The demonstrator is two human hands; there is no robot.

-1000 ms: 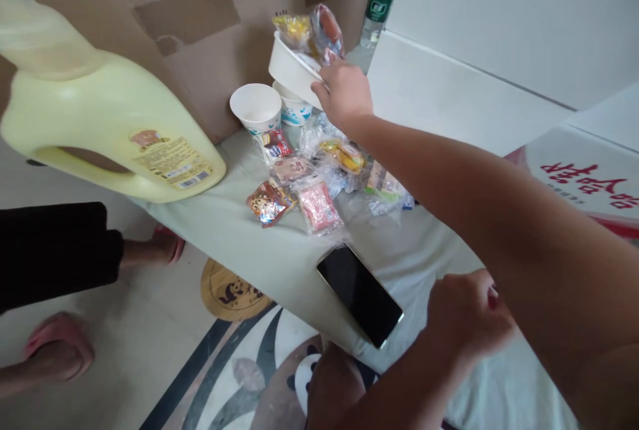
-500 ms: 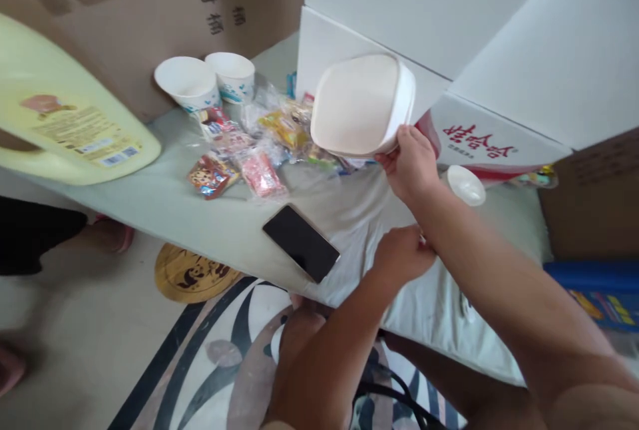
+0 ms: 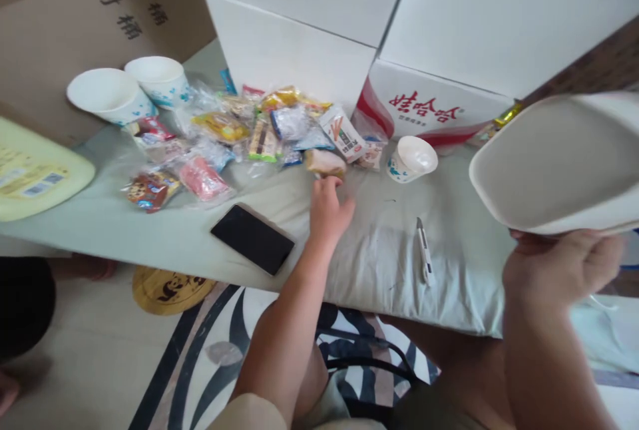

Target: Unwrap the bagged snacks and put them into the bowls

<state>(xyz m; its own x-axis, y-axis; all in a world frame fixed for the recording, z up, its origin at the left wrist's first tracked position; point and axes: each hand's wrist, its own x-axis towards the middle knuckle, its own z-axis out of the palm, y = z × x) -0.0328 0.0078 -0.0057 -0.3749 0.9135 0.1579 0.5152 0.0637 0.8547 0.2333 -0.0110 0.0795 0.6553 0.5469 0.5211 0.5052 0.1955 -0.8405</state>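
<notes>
My right hand [image 3: 564, 263] grips a white rounded-rectangular plastic container [image 3: 559, 164] by its near edge, held up over the right of the table. My left hand [image 3: 329, 214] reaches over the table, its fingertips at the near edge of a small cream-coloured snack packet [image 3: 325, 162] and its thumb held apart. A white snack packet with orange sticks printed on it [image 3: 343, 134] lies just behind. Farther left spread several wrapped snacks, among them a pink packet [image 3: 204, 177] and a brown biscuit packet [image 3: 151, 190].
A dark phone [image 3: 253, 238] and a utility knife [image 3: 424, 251] lie near the table's front edge. One paper cup [image 3: 412, 159] stands right of the snacks; two more [image 3: 112, 96] stand at left behind a yellow jug [image 3: 40, 170]. White boxes [image 3: 294, 50] back the table.
My right hand has carried the white container to the right, uncovering more snacks. My left hand has moved from beside the right forearm to the cream packet. The view has shifted right.
</notes>
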